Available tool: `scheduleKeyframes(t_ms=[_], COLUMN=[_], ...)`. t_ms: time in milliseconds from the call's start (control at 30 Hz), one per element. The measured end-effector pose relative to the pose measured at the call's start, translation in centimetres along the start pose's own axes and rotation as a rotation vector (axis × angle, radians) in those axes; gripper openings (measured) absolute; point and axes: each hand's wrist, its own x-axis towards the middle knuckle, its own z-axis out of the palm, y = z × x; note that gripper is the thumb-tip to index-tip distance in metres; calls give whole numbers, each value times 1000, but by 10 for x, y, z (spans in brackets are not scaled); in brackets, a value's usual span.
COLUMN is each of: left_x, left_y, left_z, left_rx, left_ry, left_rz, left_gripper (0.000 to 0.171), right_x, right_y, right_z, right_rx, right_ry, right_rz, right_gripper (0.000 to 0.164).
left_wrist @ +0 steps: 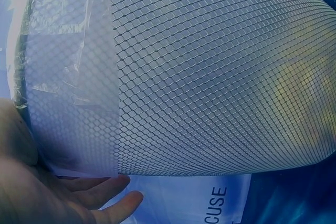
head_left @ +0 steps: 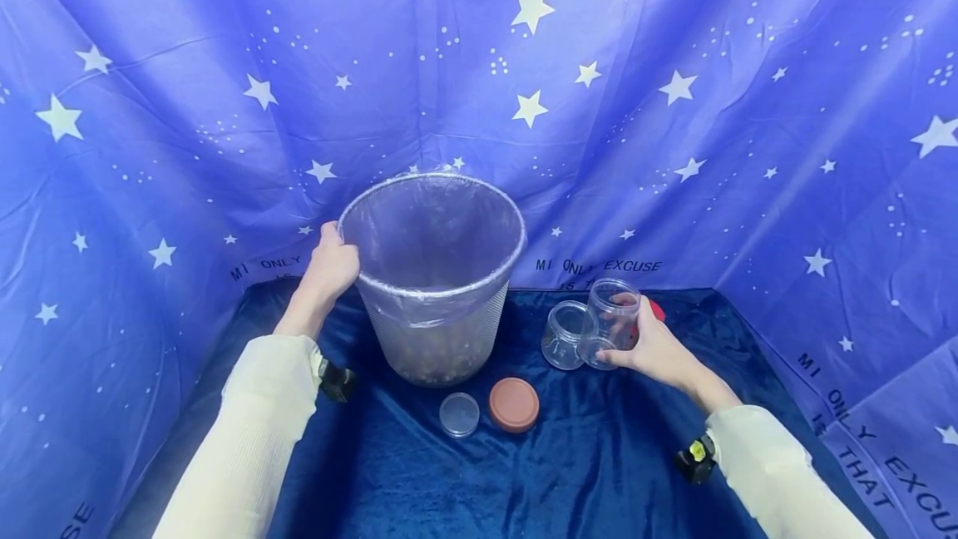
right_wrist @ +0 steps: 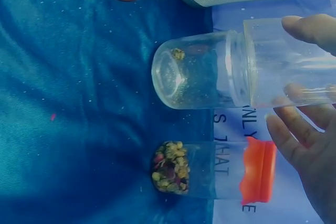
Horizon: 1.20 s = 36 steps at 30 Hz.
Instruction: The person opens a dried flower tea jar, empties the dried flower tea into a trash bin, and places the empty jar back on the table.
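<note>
A wire mesh waste bin (head_left: pixel 430 331) with a clear plastic liner stands on the dark blue cloth. My left hand (head_left: pixel 329 266) holds its left rim, the fingers (left_wrist: pixel 123 205) lying along the outside in the left wrist view. My right hand (head_left: pixel 644 345) grips a clear jar (head_left: pixel 608 306) without a lid, thumb on one side and fingers on the other. Close beside it is another open clear jar (head_left: pixel 561 348), with a small dried bit inside. A jar with a red lid (right_wrist: pixel 258 171), partly filled with dried flowers (right_wrist: pixel 171 169), stands near my right fingers.
In front of the bin lie an orange-brown lid (head_left: pixel 514 405) and a clear round lid (head_left: pixel 459 415). Blue star-printed curtains (head_left: pixel 419 65) hang close behind and on both sides. Small dried pieces show low inside the bin.
</note>
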Motion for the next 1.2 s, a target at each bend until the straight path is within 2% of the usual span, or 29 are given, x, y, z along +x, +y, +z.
scheduleKeyframes(t_ms=[233,567,1033,1200], left_x=[-1,-1,-1,-1], left_y=[0,0,0,0], left_z=[0,0,0,0], left_rx=[-9,-8,-14,-17], left_ry=[-3,-3,1,16], left_rz=[2,6,0,5], left_gripper=[61,61,60,60], right_x=[-3,-4,-13,-16], right_y=[2,14,31,35], right_z=[3,10,35,43], right_rx=[50,-15,-56,-20], right_ry=[-17,-8,-3,3], right_rz=[12,23,63,55], right_gripper=[89,88,90,90])
